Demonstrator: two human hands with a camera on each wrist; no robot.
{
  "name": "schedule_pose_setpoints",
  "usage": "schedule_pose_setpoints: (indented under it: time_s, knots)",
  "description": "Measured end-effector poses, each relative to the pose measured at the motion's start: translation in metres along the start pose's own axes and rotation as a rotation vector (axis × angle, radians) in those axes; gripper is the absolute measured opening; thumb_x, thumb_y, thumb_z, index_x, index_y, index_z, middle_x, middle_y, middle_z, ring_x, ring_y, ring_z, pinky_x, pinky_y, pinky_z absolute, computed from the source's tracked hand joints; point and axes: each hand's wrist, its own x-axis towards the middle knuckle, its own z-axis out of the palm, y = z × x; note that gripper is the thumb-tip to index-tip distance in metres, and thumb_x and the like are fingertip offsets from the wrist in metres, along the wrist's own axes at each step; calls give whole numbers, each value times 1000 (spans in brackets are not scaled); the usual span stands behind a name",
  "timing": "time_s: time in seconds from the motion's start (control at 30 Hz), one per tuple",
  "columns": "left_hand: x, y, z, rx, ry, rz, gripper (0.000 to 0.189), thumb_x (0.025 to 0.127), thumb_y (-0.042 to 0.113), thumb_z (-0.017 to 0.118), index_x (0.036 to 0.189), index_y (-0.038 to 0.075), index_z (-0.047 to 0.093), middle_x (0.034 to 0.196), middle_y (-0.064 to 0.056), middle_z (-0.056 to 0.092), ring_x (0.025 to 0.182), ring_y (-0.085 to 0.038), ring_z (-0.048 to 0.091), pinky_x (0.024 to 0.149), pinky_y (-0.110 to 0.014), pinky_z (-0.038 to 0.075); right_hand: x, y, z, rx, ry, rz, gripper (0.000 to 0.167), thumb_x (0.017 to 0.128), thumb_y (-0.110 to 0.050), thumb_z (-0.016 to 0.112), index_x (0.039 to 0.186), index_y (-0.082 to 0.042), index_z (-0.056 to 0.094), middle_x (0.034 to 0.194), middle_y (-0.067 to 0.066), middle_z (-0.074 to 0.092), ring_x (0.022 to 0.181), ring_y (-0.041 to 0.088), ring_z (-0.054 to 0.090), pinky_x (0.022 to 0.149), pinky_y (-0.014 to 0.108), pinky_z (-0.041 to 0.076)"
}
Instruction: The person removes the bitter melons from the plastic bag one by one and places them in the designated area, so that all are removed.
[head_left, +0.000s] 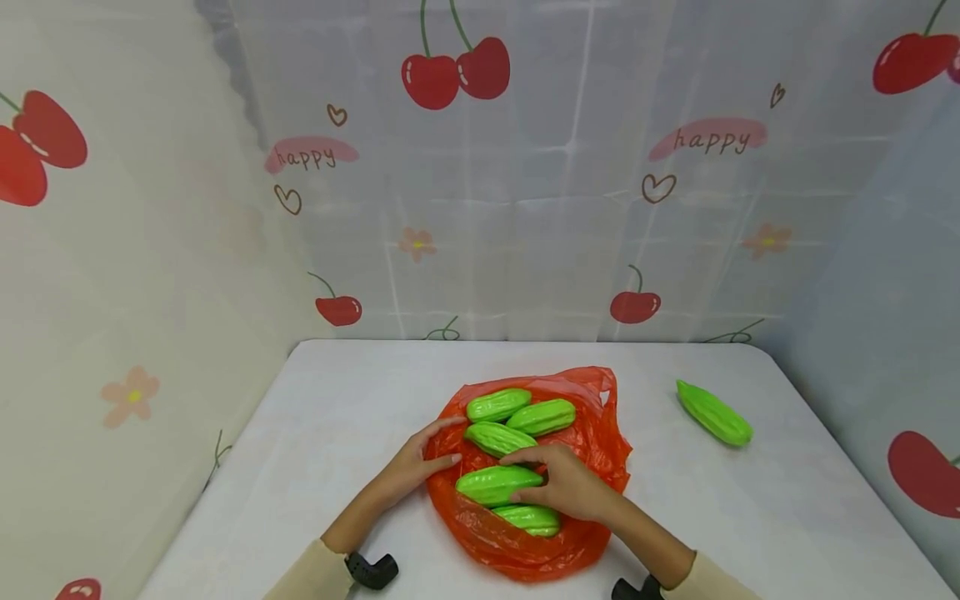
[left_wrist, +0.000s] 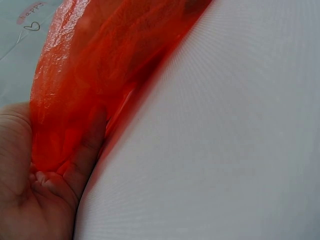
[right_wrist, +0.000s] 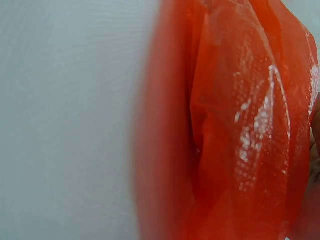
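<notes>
A red plastic bag (head_left: 592,467) lies spread open on the table, with several bright green, ridged bitter melons in it. My right hand (head_left: 566,483) reaches in from the right and grips the right end of one bitter melon (head_left: 491,486) between thumb and fingers. Just below that one, another bitter melon (head_left: 534,520) lies partly under the bag's front fold. At the bag's left side my left hand (head_left: 412,467) holds its edge. In the left wrist view, some fingers of the left hand (left_wrist: 55,200) show against the red film. The right wrist view shows mostly the bag (right_wrist: 250,125).
A single bitter melon (head_left: 714,412) lies outside the bag, on the right part of the white table (head_left: 360,392). Behind the table hangs a curtain (head_left: 525,275) printed with cherries, and similar sheets stand at both sides.
</notes>
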Motion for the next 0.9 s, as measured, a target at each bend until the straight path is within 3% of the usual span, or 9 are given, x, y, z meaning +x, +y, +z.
schedule_pose_setpoints:
  time_s: [0.3,0.43,0.63,0.9]
  knots:
    - [0,3,1,-10,-4,-6,57,97,26,70,150,27,48,159,0,38,145,-26,35,107,-36,47,-4,-2,-1,34,20,21,46,88,-33,81,130,-17,70,128,-5,68,113,16,60,88,27,54]
    - [1,1,1,-7,-3,-13,56,97,25,71,149,29,49,158,1,39,144,-25,36,105,-34,48,-6,-2,-1,28,32,23,46,88,-36,80,129,-18,70,127,-7,68,112,15,60,90,29,53]
    - [1,4,0,7,1,-4,56,97,24,71,149,26,49,158,-1,40,146,-26,34,111,-43,42,-8,-3,-3,31,62,-6,43,88,-35,79,128,-21,71,124,-9,68,107,13,63,89,29,55]
    - [0,3,0,0,4,-15,56,97,24,71,148,27,50,157,0,42,144,-26,36,111,-43,43,-9,-4,-12,50,75,-11,45,89,-34,79,130,-16,70,121,-8,69,100,14,63,81,27,56]
